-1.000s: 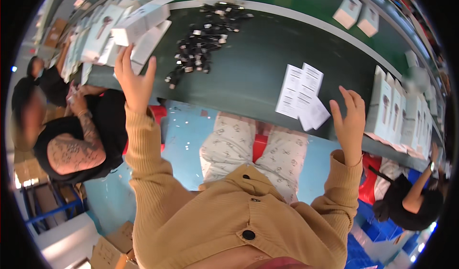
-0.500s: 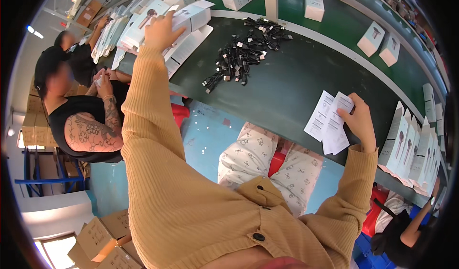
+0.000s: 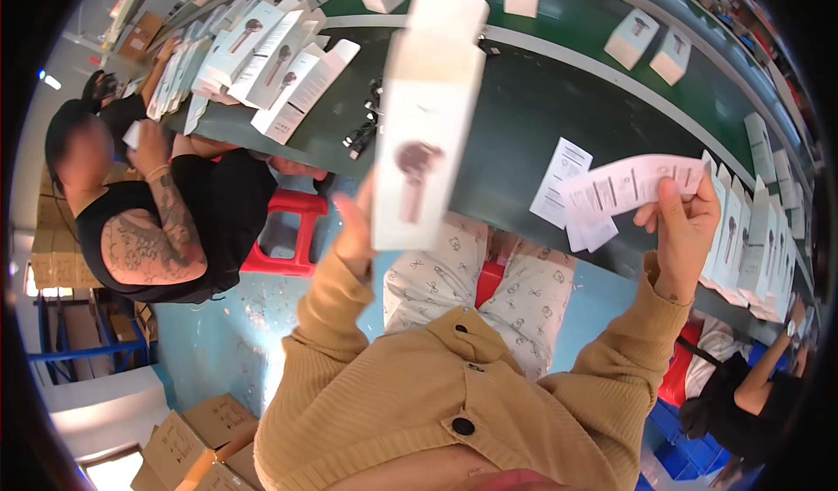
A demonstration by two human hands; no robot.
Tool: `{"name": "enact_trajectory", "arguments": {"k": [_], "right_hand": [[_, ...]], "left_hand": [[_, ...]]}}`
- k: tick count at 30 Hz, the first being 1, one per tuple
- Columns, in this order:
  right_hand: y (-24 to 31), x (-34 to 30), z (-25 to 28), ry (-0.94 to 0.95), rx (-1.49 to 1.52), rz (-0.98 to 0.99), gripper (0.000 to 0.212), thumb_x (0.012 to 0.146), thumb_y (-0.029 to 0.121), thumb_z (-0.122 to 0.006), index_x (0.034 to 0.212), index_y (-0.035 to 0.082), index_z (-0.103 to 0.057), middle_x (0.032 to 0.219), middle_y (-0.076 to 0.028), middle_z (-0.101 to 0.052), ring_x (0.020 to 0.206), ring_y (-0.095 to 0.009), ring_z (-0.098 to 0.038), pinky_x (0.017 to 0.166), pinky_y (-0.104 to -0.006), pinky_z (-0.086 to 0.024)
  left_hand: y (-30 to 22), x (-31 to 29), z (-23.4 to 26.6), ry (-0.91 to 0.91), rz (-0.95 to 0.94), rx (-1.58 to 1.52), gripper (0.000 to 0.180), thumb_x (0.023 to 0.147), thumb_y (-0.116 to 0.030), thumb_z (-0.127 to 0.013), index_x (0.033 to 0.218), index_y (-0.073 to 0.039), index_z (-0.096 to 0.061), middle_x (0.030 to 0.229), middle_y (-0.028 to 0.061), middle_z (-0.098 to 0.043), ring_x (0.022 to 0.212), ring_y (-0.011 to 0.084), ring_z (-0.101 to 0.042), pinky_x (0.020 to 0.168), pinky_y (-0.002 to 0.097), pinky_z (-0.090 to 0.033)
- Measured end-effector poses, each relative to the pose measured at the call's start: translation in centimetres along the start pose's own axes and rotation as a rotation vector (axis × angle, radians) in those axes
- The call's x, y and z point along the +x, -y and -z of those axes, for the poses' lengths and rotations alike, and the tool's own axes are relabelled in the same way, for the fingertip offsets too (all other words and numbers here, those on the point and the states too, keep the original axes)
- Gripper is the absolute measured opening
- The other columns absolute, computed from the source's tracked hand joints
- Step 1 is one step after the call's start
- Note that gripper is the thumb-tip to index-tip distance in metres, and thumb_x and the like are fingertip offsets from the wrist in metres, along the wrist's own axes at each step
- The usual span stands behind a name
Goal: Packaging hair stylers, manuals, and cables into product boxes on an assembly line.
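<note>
Raised over the table's near edge is a white box (image 3: 423,133) with its top flap up and a picture of a handheld device on its front. My left hand (image 3: 353,225) grips it from the left side, partly hidden behind it. A printed paper leaflet (image 3: 624,185) is pinched between thumb and fingers of my right hand (image 3: 685,216), above the table at the right. Beneath it, other leaflets (image 3: 559,181) lie on the dark table. Black cables (image 3: 362,133) show just left of the box, which hides most of the pile.
White boxes (image 3: 279,72) lean in a row at the left, and more boxes (image 3: 755,255) stand at the right end of the table (image 3: 524,98). Several boxes (image 3: 633,37) sit on the green surface beyond. A co-worker (image 3: 148,220) sits at the left, near a red stool (image 3: 288,229).
My left hand has come back from the box row at the left, bringing a box toward me. My right hand has lifted a leaflet off the table.
</note>
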State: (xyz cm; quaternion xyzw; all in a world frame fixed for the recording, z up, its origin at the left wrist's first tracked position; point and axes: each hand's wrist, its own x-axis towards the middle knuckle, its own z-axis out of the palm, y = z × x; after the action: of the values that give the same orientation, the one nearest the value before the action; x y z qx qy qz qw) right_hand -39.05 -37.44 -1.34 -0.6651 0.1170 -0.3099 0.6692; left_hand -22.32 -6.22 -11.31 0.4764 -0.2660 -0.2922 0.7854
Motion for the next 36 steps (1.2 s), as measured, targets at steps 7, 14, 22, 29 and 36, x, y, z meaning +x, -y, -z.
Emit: {"name": "enact_trajectory", "arguments": {"k": [7, 14, 22, 29, 36], "right_hand": [[2.7, 0.1, -1.2, -0.074, -0.033, 0.227, 0.015, 0.088, 0.004, -0.065, 0.1, -0.003, -0.059, 0.083, -0.01, -0.068, 0.055, -0.013, -0.061, 0.048, -0.0208, -0.039], [2.0, -0.2, -3.1, 0.174, -0.185, 0.125, 0.012, 0.084, 0.005, -0.07, 0.092, -0.001, -0.063, 0.076, -0.001, -0.064, 0.054, -0.004, -0.051, 0.049, -0.0177, -0.037], [0.6, 1.0, -5.8, 0.547, -0.216, -0.181, 0.031, 0.08, 0.002, -0.069, 0.109, -0.003, -0.064, 0.08, 0.0, -0.06, 0.064, -0.001, -0.046, 0.058, -0.0164, -0.039], [-1.5, 2.9, -11.3, 0.615, -0.269, -0.194, 0.017, 0.087, 0.005, -0.065, 0.103, 0.0, -0.066, 0.088, -0.003, -0.066, 0.058, 0.001, -0.05, 0.049, -0.0155, -0.038], [-11.9, 16.1, -14.0, 0.333, -0.923, 0.547, 0.031, 0.085, 0.017, -0.06, 0.115, 0.006, -0.062, 0.104, -0.017, -0.063, 0.084, -0.034, -0.062, 0.071, -0.0408, -0.051]], "left_hand": [[5.2, -2.9, -2.2, 0.105, 0.285, 0.008, 0.114, 0.052, -0.046, -0.092, 0.137, 0.008, -0.039, 0.133, 0.0087, -0.05, 0.12, 0.016, -0.048, 0.103, 0.0306, -0.034], [5.9, -3.3, -2.6, 0.222, 0.333, -0.032, 0.103, 0.054, -0.038, -0.093, 0.132, 0.009, -0.045, 0.126, 0.0069, -0.056, 0.114, 0.0129, -0.052, 0.098, 0.028, -0.038], [6.2, -4.4, -3.3, 0.266, 0.343, -0.177, 0.117, 0.056, -0.05, -0.088, 0.142, 0.003, -0.029, 0.134, 0.0103, -0.047, 0.123, 0.0196, -0.047, 0.104, 0.0339, -0.036], [5.3, -5.4, -1.7, 0.206, 0.37, 0.115, 0.103, 0.062, -0.023, -0.084, 0.144, -0.001, -0.026, 0.136, 0.0099, -0.044, 0.127, 0.0199, -0.042, 0.106, 0.0348, -0.033], [4.3, -5.5, 0.6, 0.132, 0.248, 0.204, 0.091, 0.065, -0.011, -0.078, 0.141, 0.0, -0.029, 0.13, 0.0089, -0.047, 0.122, 0.0187, -0.043, 0.105, 0.0337, -0.033]]}}
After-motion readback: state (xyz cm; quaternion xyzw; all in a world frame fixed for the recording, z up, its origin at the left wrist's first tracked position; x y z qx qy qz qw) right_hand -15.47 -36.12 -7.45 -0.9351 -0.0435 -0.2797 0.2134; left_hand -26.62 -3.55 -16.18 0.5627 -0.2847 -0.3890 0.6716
